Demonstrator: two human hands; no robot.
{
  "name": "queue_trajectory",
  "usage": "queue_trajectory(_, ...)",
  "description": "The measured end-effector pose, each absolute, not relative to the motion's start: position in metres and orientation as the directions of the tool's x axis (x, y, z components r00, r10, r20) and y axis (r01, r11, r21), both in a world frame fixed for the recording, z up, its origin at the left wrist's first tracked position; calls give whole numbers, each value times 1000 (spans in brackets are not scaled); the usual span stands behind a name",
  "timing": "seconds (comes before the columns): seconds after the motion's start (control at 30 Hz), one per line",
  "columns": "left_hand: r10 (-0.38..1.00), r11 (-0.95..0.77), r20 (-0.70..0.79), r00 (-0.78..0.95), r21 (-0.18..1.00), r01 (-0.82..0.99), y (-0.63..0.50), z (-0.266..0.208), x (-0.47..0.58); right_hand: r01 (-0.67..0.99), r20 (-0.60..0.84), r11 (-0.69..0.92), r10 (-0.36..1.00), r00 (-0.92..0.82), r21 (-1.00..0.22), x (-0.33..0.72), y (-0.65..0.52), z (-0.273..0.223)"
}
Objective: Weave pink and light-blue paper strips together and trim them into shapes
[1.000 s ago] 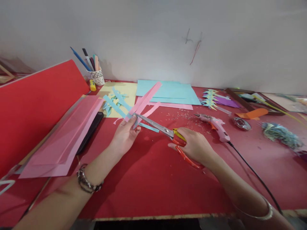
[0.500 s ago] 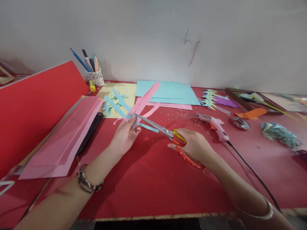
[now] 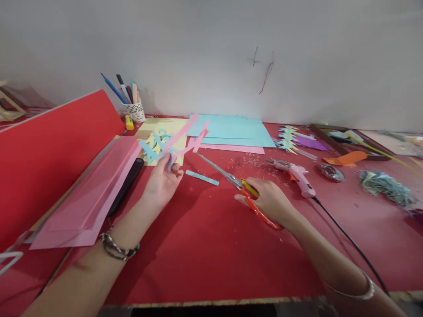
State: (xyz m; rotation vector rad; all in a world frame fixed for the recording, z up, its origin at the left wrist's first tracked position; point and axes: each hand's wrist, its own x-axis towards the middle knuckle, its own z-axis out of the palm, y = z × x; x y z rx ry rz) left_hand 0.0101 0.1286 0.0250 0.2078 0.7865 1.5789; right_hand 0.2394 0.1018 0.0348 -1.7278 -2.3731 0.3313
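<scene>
Between its thumb and fingers, my left hand [image 3: 162,181] pinches pink paper strips [image 3: 181,133] and light blue ones; the strips fan upward and blur a little. My right hand [image 3: 269,198] is wrapped round the red and yellow handles of a pair of scissors [image 3: 228,175]. The blades look closed and point up and left, their tip apart from the left hand. On the table below the blades lies a loose blue paper strip [image 3: 202,178]. Behind the left hand, curled blue and yellow paper pieces [image 3: 152,143] rest on a yellow sheet [image 3: 180,152].
Blue sheets [image 3: 231,130] lie by the wall. Pink sheets [image 3: 82,193] lean at left beside a red board [image 3: 49,154] and a pen cup [image 3: 135,111]. A pink glue gun [image 3: 297,174] with a black cord, an orange paper piece [image 3: 345,158] and yarn [image 3: 385,187] occupy the right.
My left hand has drawn left, away from the scissors, with the strips. A pink strip has come apart from the others, and the loose blue strip on the table is uncovered.
</scene>
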Motion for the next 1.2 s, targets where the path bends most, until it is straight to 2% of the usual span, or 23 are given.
queue_trajectory(0.2,917,-152,-220,-334,582,-799,135,33,-15,942,-93,240,959,-267,-234,237,100,40)
queue_trajectory(0.37,918,-150,-223,-328,571,-807,138,32,-20,937,-137,283,940,-314,-206,237,98,42)
queue_trajectory(0.6,964,-120,-67,-256,753,-647,137,24,-8,916,-129,341,919,-372,-210,242,99,40)
queue_trajectory(0.83,889,-63,-79,-452,954,-292,135,18,-8,827,-113,389,877,-468,-406,253,108,44)
queue_trajectory(0.97,873,-135,93,-478,989,-54,133,19,-13,783,-72,324,904,-422,-531,252,109,42)
queue_trajectory(1.03,882,-222,166,-441,972,-80,131,25,-15,734,-32,303,914,-404,-608,251,110,39)
queue_trajectory(1.07,882,-267,177,-436,951,-154,130,29,-15,698,-8,298,917,-399,-651,252,110,37)
queue_trajectory(1.13,897,-296,160,-412,909,-292,129,37,-16,613,30,277,924,-381,-740,252,110,34)
queue_trajectory(1.2,939,-254,100,-330,848,-466,128,42,-16,514,42,227,937,-346,-827,252,110,32)
